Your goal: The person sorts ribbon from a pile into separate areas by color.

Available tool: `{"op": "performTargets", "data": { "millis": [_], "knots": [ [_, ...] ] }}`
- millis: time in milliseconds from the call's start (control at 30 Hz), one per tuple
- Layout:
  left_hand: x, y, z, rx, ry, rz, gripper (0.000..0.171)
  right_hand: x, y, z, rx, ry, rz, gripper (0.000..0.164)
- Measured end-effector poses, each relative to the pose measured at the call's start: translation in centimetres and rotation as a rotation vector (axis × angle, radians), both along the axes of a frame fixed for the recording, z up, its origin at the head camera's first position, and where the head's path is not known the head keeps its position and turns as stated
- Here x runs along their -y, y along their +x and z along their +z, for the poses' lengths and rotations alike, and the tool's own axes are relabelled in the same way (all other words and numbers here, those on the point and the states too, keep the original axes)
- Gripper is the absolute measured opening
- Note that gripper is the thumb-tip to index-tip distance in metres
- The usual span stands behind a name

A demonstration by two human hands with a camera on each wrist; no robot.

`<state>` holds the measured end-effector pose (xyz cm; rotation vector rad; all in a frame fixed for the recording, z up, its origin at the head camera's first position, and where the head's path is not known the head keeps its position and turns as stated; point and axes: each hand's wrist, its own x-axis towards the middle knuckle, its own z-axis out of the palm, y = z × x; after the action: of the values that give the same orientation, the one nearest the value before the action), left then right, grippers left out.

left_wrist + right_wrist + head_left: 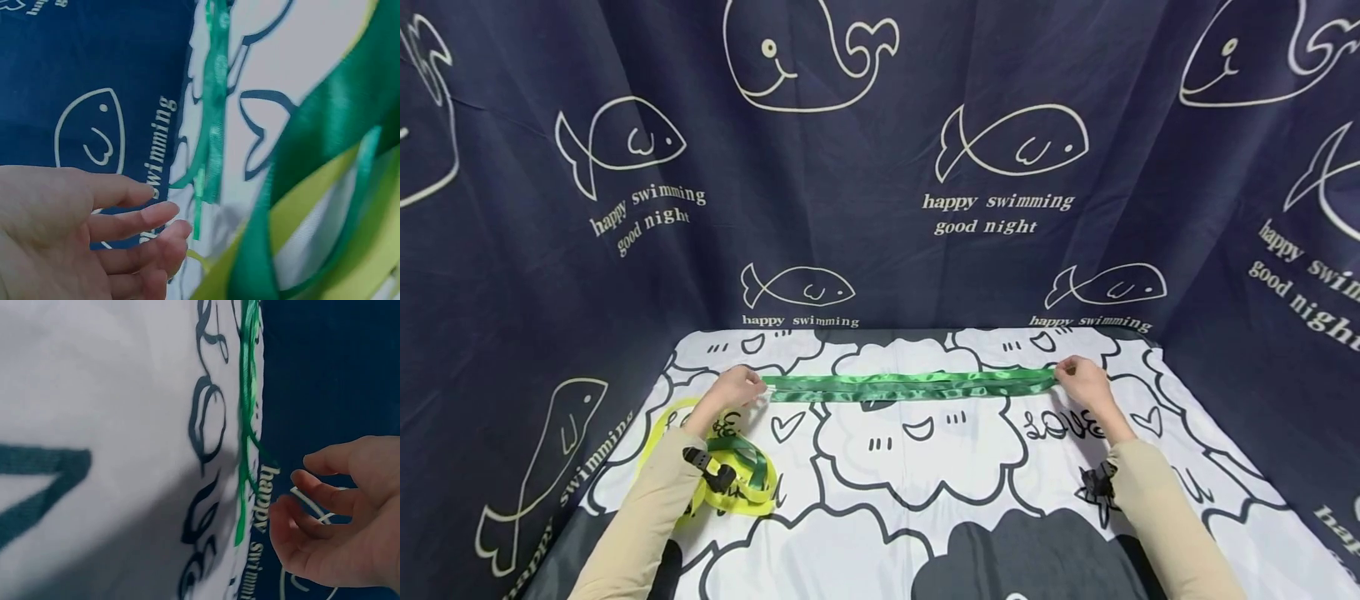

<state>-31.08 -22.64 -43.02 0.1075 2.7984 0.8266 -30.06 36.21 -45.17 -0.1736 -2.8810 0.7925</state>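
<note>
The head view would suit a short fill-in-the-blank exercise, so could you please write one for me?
1. The shiny ribbon stretched out between the left hand and the right hand is ____ in colour.
2. The looped yellow ribbon lies nearer the left hand than the ____ hand.
3. On the dark blue curtain, the words printed above "good night" are "happy ____".

Missing words: green; right; swimming.

Room between the forearms; green ribbon bars the far side, yellow ribbon the left
</note>
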Motion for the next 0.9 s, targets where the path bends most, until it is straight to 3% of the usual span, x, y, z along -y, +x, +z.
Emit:
{"op": "performTargets", "data": {
  "millis": [233,400,667,900],
  "knots": [
    [-0.3,0.1,1.0,-0.058,0.040,-0.043,0.040,1.8,0.2,1.2,-0.058,0.066,0.111,0.035],
    [-0.6,0.2,1.0,-0.081,0.075,-0.072,0.043,3.1,0.3,1.5,-0.071,0.078,0.195,0.034],
    [-0.2,1.0,0.5,-0.140,0.113,-0.281,0.027,4.6,0.3,0.9,-0.068,0.068,0.419,0.030],
    [0.5,2.0,0.7,-0.174,0.072,-0.339,0.023,5.9,0.5,0.4,-0.046,0.078,0.500,0.029]
  ]
}}
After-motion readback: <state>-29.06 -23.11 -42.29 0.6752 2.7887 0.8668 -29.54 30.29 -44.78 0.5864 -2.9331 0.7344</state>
